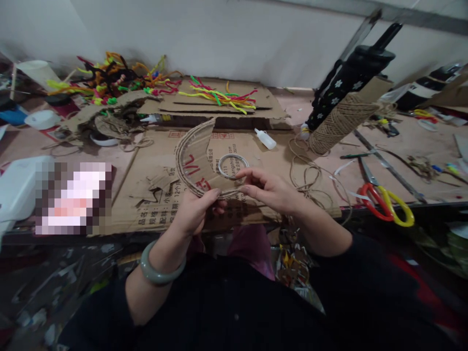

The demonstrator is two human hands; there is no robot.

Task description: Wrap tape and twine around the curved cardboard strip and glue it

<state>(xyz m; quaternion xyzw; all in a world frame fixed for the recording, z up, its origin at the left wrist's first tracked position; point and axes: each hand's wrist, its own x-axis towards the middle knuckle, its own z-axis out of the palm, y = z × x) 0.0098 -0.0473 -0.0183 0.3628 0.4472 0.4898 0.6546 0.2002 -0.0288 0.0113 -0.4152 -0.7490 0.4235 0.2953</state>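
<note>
A crescent-shaped piece of cardboard (pixel 199 156) with rows of twine along its outer curve is held up over the cardboard sheet (pixel 127 195). My left hand (pixel 199 209) grips its lower edge, thumb on top and fingers underneath. At the crescent's right tip, my right hand (pixel 268 187) pinches the twine-lined edge between thumb and fingertips. Just beyond my right fingers lies a pale ring, perhaps a roll of tape (pixel 234 166), flat on the sheet. A small white squeeze bottle (pixel 265 139) rests farther back.
Red-and-yellow-handled scissors (pixel 387 202) overhang the table's front edge at right. A twine spool (pixel 341 122) leans beside a black flowered object (pixel 347 78), with loose twine (pixel 310 183) below. Colourful pipe cleaners (pixel 223 97) lie at the back. A blurred-out device (pixel 73 197) sits left.
</note>
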